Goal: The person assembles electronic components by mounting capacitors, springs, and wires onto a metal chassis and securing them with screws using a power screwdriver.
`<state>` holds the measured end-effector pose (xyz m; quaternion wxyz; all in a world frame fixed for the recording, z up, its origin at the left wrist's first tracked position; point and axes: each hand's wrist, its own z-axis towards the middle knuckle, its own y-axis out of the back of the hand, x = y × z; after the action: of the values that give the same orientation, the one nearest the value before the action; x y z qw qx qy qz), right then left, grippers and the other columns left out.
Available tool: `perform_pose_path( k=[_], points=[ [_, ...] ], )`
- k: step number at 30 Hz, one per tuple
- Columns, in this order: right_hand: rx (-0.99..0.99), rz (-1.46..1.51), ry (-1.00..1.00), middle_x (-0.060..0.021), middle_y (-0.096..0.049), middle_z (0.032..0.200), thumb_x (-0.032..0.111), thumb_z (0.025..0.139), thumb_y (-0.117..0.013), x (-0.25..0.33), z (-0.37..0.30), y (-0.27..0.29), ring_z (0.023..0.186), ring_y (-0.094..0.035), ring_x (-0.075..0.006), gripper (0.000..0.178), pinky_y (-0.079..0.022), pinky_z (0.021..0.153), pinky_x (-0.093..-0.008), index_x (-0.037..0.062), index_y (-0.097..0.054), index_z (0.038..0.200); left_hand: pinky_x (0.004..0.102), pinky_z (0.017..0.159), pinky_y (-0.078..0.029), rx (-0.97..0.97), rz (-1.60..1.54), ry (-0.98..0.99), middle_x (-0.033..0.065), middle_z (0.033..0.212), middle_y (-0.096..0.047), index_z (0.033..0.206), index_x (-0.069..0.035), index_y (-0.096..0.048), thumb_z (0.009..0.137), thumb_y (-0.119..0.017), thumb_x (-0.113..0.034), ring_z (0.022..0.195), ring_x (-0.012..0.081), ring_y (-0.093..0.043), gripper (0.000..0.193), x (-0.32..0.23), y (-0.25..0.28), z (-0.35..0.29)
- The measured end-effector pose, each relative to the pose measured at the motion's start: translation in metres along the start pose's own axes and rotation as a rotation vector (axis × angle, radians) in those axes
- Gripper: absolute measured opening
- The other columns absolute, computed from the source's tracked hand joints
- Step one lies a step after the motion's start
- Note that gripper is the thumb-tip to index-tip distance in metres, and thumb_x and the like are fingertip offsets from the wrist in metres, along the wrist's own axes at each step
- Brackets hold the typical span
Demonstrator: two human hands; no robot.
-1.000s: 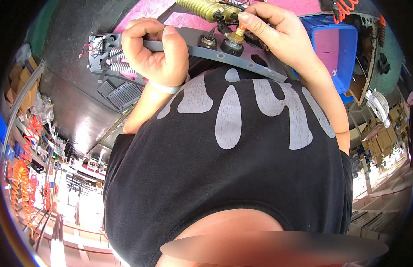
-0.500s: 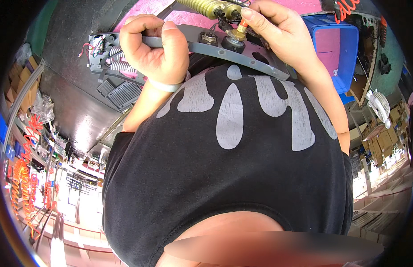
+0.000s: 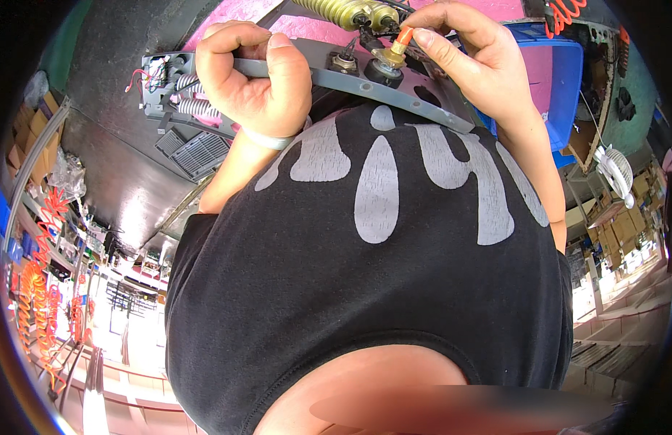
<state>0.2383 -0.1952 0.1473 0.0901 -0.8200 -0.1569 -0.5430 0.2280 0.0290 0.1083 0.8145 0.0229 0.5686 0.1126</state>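
Note:
My left hand (image 3: pixel 256 87) is curled around the left part of a dark grey metal panel (image 3: pixel 401 96), which rests close against my shirt. A brass fitting (image 3: pixel 391 55) with an orange cap (image 3: pixel 405 35) stands tilted on a round black base (image 3: pixel 383 73) on the panel. My right hand (image 3: pixel 474 54) has its thumb and index finger at the orange cap, pinching it from the right; the index fingertip is partly hidden. Left of the fitting, a metal connector (image 3: pixel 343 62) with dark wires is set in the panel.
Yellowish coiled tubing (image 3: pixel 329 10) lies beyond the panel on a pink surface. To the left is a grey assembly (image 3: pixel 169 87) with pale springs and wires, near a slatted grill (image 3: pixel 195 154). A blue bin (image 3: pixel 568 94) stands right, with a white fan (image 3: pixel 616 172) beyond.
My right hand has shifted slightly right and down, and its thumb now sits beside the orange cap instead of over it. The fitting leans a little more to the right. My left hand keeps its hold.

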Motion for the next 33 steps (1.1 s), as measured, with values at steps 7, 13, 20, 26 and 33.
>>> perform_pose_path(
  k=[7, 13, 20, 26, 33],
  points=[
    [-0.018, 0.006, -0.092, -0.0025, -0.063, 0.077, 0.011, 0.085, -0.057, 0.006, -0.002, -0.003, 0.07, -0.054, -0.0058, 0.013, -0.042, 0.062, -0.0196, -0.001, -0.061, 0.089, 0.0237, 0.061, -0.04, 0.006, -0.025, -0.008, 0.0075, 0.075, -0.047, 0.086, -0.002, -0.042, 0.072, -0.047, 0.01, 0.062, 0.0126, -0.046, 0.018, -0.001, 0.0, 0.0],
    [0.023, 0.047, -0.204, -0.0007, -0.06, 0.071, 0.019, 0.088, -0.056, 0.005, 0.004, -0.005, 0.063, -0.049, -0.0037, 0.021, -0.039, 0.056, -0.019, -0.0003, -0.063, 0.082, 0.0228, 0.058, -0.04, 0.016, -0.014, -0.033, 0.0076, 0.075, -0.048, 0.086, -0.002, -0.042, 0.072, -0.047, 0.01, 0.062, 0.0121, -0.046, 0.018, 0.003, 0.001, 0.0],
    [0.02, -0.074, -0.364, 0.0034, -0.054, 0.062, 0.016, 0.085, -0.061, 0.022, 0.007, -0.011, 0.054, -0.044, -0.0011, 0.018, -0.034, 0.046, -0.0183, 0.0015, -0.061, 0.076, 0.0193, 0.053, -0.031, -0.096, -0.137, -0.016, 0.0001, 0.072, -0.044, 0.084, -0.003, -0.046, 0.072, -0.061, 0.001, 0.056, 0.0054, -0.037, 0.02, 0.007, -0.006, -0.001],
    [0.009, 0.048, -0.36, 0.0047, -0.053, 0.061, 0.013, 0.083, -0.064, 0.021, 0.008, -0.012, 0.053, -0.043, -0.0009, 0.016, -0.033, 0.045, -0.018, 0.0026, -0.06, 0.072, 0.0195, 0.053, -0.031, -0.097, -0.089, -0.028, 0.0001, 0.071, -0.044, 0.084, -0.003, -0.046, 0.071, -0.061, 0.0, 0.056, 0.0059, -0.037, 0.02, 0.006, -0.007, 0.001],
    [-0.043, 0.055, -0.3, 0.0043, -0.054, 0.063, 0.014, 0.086, -0.06, 0.015, 0.007, -0.01, 0.057, -0.045, -0.0015, 0.015, -0.036, 0.051, -0.0178, 0.0014, -0.062, 0.077, 0.0212, 0.055, -0.034, -0.05, -0.03, -0.059, 0.0047, 0.072, -0.047, 0.084, -0.003, -0.045, 0.071, -0.055, 0.003, 0.059, 0.0093, -0.041, 0.018, 0.006, -0.002, 0.001]
  ],
)
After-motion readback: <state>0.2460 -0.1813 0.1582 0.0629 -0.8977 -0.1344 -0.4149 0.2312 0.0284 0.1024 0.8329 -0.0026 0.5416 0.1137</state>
